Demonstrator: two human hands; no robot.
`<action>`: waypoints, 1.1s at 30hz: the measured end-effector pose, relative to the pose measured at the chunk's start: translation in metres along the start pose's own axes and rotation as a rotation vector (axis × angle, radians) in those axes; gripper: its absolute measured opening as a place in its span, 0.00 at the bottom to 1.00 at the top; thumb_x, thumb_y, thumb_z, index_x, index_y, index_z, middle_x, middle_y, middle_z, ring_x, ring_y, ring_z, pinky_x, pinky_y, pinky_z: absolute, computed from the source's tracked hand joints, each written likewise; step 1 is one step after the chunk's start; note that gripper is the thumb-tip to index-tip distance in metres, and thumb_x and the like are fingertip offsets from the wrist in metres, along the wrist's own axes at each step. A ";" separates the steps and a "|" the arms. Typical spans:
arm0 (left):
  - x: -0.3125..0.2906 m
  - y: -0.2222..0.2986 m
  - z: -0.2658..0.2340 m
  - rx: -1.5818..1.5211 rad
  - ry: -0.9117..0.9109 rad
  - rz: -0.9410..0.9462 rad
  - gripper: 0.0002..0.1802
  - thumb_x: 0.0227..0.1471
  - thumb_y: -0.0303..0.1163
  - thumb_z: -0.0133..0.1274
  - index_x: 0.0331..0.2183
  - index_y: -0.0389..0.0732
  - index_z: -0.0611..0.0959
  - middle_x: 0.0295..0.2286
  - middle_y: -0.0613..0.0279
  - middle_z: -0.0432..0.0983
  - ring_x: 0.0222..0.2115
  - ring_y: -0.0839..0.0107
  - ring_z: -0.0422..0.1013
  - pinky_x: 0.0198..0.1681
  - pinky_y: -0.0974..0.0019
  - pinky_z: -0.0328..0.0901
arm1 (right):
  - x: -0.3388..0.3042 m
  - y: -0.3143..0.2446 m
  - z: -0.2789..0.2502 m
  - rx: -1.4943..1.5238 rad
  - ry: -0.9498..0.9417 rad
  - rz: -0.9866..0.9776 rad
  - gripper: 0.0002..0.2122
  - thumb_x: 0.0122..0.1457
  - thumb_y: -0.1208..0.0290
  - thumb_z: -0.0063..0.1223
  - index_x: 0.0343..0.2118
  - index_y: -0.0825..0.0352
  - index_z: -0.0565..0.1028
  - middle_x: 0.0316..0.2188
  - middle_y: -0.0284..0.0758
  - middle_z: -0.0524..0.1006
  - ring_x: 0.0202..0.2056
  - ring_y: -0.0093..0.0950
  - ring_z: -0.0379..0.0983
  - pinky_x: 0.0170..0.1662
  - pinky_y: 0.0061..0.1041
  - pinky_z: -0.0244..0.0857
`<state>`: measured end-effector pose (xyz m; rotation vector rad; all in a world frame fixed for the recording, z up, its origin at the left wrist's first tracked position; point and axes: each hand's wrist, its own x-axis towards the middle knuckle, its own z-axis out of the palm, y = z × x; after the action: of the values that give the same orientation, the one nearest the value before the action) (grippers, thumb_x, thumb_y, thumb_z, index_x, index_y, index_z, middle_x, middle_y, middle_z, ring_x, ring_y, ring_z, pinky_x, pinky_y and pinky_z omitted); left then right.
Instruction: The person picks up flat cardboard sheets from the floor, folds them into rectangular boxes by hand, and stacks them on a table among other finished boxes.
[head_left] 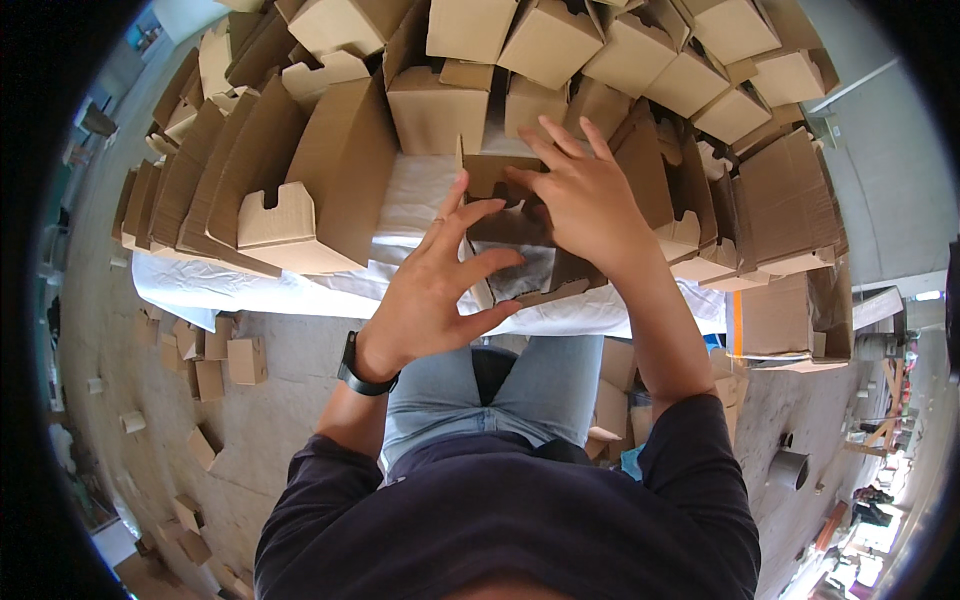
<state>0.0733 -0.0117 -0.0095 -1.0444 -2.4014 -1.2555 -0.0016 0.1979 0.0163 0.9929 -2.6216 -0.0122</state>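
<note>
A small brown cardboard box (488, 172) with raised walls and flaps stands in front of me on a table covered with white cloth. My left hand (420, 295) is at its left side, fingers spread, the thumb by the near edge and the other fingertips along the left wall. Over the box's right side reaches my right hand (592, 205), its fingers fanned out, with some fingertips hidden inside or behind the cardboard. Neither hand is wrapped round anything. The dark inside of the box is partly covered by my fingers.
Folded cardboard boxes (340, 165) crowd the left of the table, and more boxes (550, 45) are stacked along the back. Upright cartons (785, 190) stand at the right. Loose small boxes (246, 360) lie on the concrete floor. The white cloth (240, 285) hangs over the table's near edge.
</note>
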 end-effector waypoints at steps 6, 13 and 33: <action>0.001 0.011 0.003 0.006 -0.040 0.038 0.07 0.42 0.30 0.65 0.29 0.47 0.87 0.59 0.52 0.60 0.65 0.39 0.37 0.64 0.46 0.47 | 0.000 0.003 -0.003 0.194 -0.112 -0.026 0.21 0.55 0.68 0.57 0.53 0.62 0.74 0.62 0.40 0.62 0.65 0.39 0.53 0.64 0.39 0.51; 0.001 0.011 0.005 -0.016 -0.026 0.022 0.07 0.41 0.29 0.65 0.29 0.46 0.87 0.59 0.51 0.62 0.65 0.38 0.37 0.64 0.47 0.45 | -0.025 0.037 -0.005 1.301 0.227 0.293 0.23 0.68 0.59 0.40 0.60 0.70 0.63 0.63 0.39 0.61 0.64 0.31 0.54 0.65 0.31 0.48; -0.001 0.006 0.005 -0.150 -0.129 0.050 0.15 0.33 0.25 0.67 0.30 0.50 0.89 0.58 0.51 0.63 0.66 0.39 0.33 0.66 0.41 0.35 | -0.078 -0.032 0.018 1.303 0.334 0.375 0.19 0.66 0.70 0.41 0.59 0.70 0.66 0.61 0.43 0.64 0.64 0.35 0.55 0.65 0.31 0.45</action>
<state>0.0785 -0.0060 -0.0096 -1.2564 -2.3875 -1.4097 0.0675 0.2220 -0.0287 0.6341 -2.2467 1.9127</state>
